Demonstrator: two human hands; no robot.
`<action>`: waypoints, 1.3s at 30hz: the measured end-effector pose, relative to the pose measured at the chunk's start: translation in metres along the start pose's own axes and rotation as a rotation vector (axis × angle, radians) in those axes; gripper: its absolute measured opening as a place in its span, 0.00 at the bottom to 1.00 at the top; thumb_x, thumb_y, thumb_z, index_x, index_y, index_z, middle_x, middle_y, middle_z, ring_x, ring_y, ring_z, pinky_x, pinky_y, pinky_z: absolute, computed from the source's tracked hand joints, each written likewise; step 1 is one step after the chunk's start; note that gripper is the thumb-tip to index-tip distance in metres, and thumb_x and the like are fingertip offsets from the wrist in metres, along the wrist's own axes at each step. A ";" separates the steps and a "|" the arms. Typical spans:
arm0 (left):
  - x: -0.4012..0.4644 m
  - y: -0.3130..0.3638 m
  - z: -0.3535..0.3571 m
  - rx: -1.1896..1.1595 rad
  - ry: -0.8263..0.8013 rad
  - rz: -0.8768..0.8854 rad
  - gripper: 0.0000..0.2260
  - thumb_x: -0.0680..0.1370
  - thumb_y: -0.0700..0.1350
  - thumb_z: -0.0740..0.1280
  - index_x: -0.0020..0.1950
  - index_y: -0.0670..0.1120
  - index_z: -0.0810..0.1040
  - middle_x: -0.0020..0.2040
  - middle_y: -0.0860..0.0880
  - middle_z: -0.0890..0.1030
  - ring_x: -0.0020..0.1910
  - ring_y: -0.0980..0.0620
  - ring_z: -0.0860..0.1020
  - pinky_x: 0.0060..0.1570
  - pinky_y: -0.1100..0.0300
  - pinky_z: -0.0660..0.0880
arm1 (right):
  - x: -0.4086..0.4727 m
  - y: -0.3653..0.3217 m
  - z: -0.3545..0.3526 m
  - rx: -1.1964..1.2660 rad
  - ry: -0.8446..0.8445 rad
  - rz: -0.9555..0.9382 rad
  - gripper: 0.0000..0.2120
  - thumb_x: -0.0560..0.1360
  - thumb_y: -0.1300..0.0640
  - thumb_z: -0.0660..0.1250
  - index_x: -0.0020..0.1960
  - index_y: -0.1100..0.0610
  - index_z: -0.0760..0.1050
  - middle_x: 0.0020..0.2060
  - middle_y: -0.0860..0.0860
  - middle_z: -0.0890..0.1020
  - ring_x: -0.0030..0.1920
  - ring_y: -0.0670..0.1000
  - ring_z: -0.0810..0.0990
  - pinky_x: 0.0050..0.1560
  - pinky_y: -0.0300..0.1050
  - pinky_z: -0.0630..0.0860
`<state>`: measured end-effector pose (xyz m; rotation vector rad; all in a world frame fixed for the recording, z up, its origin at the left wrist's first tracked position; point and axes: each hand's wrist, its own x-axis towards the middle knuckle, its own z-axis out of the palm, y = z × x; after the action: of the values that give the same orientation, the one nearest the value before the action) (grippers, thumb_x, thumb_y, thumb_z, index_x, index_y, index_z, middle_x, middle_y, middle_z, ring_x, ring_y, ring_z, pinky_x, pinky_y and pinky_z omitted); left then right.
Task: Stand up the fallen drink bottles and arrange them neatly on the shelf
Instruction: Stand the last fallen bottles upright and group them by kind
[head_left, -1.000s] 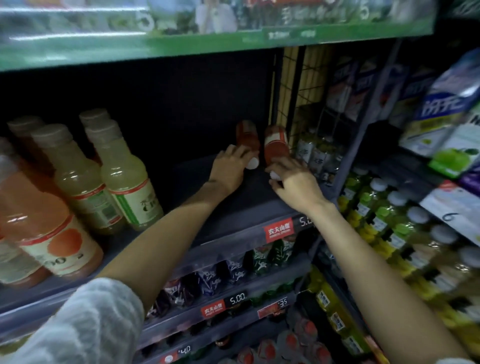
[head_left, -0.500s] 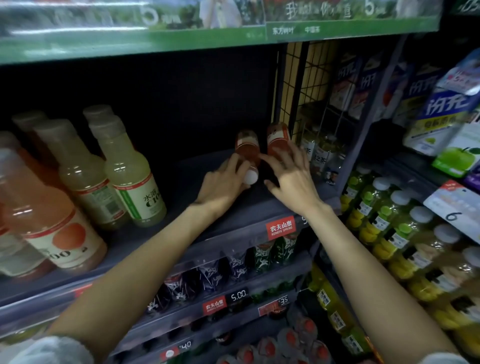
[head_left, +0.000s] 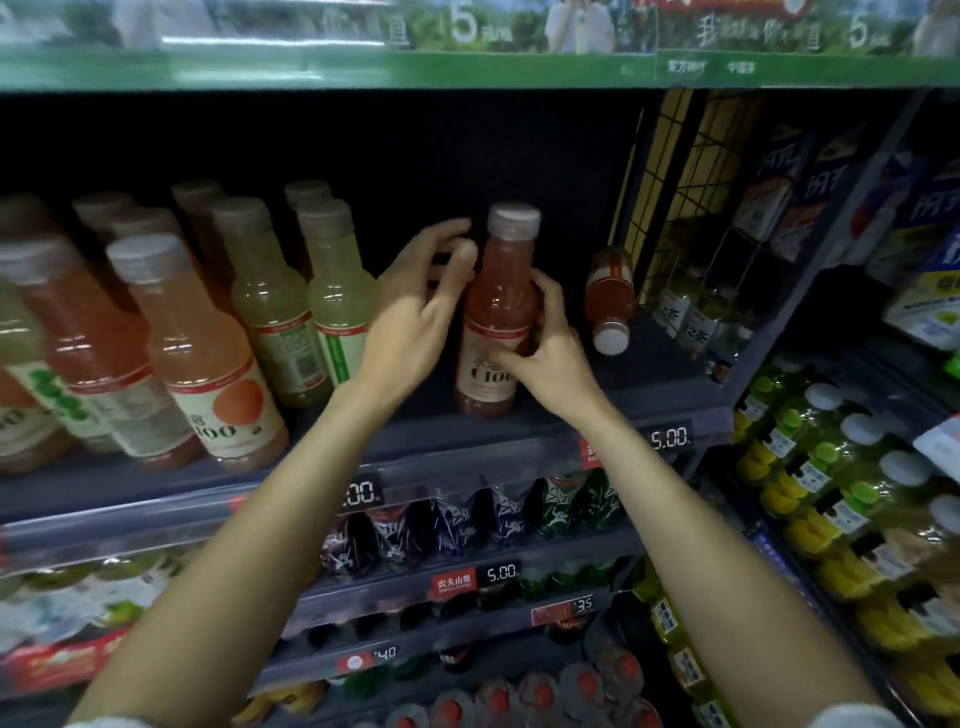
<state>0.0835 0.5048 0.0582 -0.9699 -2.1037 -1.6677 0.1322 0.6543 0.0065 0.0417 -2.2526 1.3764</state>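
Right hand grips upright "C100" bottle; left hand loose beside it. Price tag "5.00".

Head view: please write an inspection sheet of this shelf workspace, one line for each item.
Surface: dark shelf, price strip along its front edge.
Job's things: pink bottle upright; second pink bottle lying down, cap toward the front.
Clutter: upright juice bottles at left.
Grips: right hand holds the pink bottle; left hand beside it, contact unclear.
Cables: nothing seen.
Surroundings: wire grid at right, stocked shelves below.
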 end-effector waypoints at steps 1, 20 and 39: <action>-0.008 -0.004 -0.003 0.020 -0.010 0.000 0.14 0.82 0.50 0.58 0.66 0.46 0.73 0.59 0.50 0.78 0.57 0.57 0.78 0.58 0.52 0.75 | 0.000 -0.003 0.006 0.012 -0.002 0.014 0.37 0.69 0.52 0.75 0.71 0.47 0.57 0.57 0.46 0.78 0.57 0.47 0.79 0.58 0.47 0.77; -0.072 -0.039 -0.039 0.628 0.265 -0.136 0.22 0.74 0.43 0.66 0.68 0.47 0.70 0.57 0.45 0.79 0.45 0.43 0.79 0.41 0.52 0.73 | 0.038 -0.018 0.063 -0.095 -0.077 0.073 0.29 0.77 0.52 0.65 0.74 0.51 0.57 0.65 0.53 0.71 0.62 0.54 0.74 0.61 0.56 0.73; -0.048 -0.046 0.005 0.577 -0.077 0.220 0.16 0.76 0.44 0.60 0.64 0.46 0.74 0.56 0.47 0.78 0.55 0.47 0.76 0.48 0.53 0.76 | 0.041 0.040 -0.001 -1.001 -0.213 0.145 0.20 0.77 0.51 0.64 0.68 0.52 0.67 0.71 0.56 0.57 0.62 0.65 0.68 0.57 0.55 0.69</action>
<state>0.0896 0.4893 -0.0059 -1.0265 -2.2339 -0.8510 0.0855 0.6837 -0.0092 -0.3278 -2.9098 0.1743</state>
